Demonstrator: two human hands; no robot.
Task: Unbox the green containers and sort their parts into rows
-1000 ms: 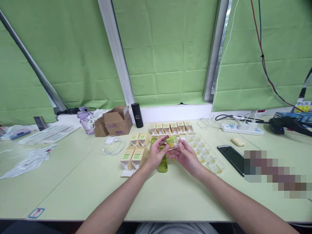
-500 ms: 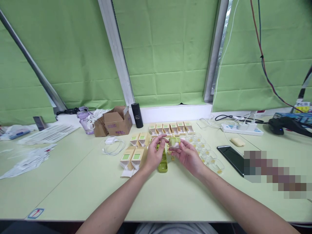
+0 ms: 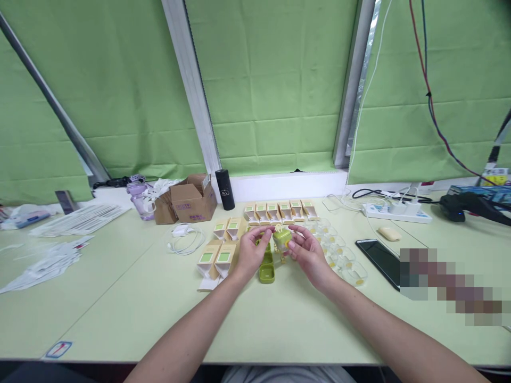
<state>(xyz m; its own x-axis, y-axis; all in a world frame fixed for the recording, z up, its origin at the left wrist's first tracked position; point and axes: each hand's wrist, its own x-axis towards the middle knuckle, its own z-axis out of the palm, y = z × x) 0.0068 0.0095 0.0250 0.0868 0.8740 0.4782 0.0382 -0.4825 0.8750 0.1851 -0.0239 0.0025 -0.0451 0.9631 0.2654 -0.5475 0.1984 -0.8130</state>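
Note:
Between my two hands, just above the table, is a small box with a green lid, a clear lower part and a yellow-orange piece on its side. My right hand pinches its right side with thumb and fingers. On the left side, the fingertips of my left hand press against it. Beneath the hands lies a row of green lids, partly hidden. To the right are several clear boxes with yellow dots.
Several small cartons with green windows stand left of my hands, and a row of more cartons stands behind. A phone lies at right, near a power strip. Farther left are a brown cardboard box and a black cylinder.
The small box has tilted and turned, so its green top and yellow-orange side piece now show. My left fingertips have closed in on it, and my right fingers have shifted their hold.

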